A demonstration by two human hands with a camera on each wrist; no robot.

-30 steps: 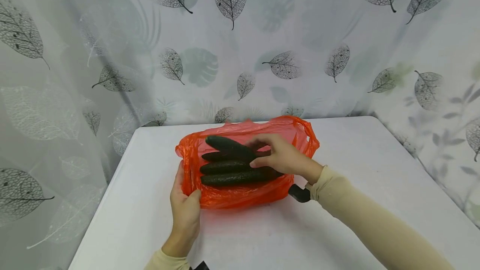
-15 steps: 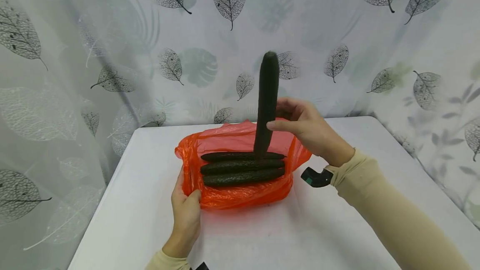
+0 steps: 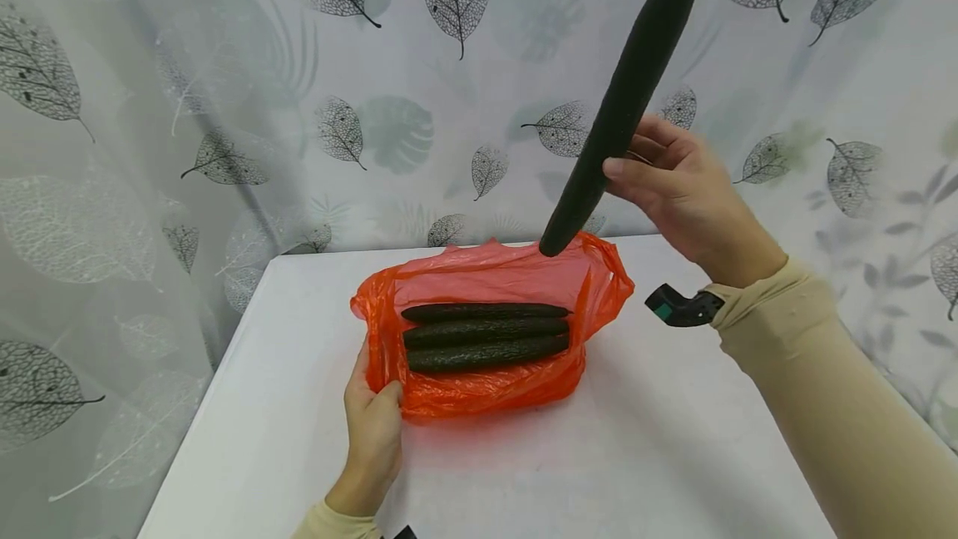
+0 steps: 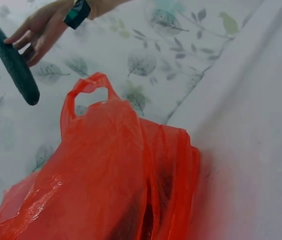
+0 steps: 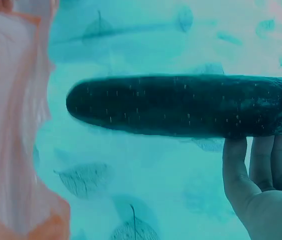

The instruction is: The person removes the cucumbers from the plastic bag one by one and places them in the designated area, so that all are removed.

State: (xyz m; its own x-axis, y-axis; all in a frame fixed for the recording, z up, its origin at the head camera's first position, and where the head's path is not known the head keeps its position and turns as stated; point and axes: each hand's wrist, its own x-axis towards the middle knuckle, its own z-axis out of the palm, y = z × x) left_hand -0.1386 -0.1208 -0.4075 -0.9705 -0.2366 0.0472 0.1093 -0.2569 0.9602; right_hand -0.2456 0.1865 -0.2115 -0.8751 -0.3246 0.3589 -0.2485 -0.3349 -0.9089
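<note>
Both arms wear long beige sleeves [image 3: 808, 373] reaching the wrists; a black wrist camera [image 3: 677, 307] with a green patch sits at the right cuff.

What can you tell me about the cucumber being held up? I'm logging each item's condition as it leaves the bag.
The cucumber is long, slim and very dark green, its skin dotted with small pale bumps. It looks whole, with rounded ends. The right hand grips it near its middle, steeply tilted, the upper end leaning right. It hangs in the air above the orange bag, clear of it.

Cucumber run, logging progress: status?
Right hand holds cucumber up, clear of bag. Left hand grips bag edge. Three cucumbers inside. Nothing in the way.
</note>
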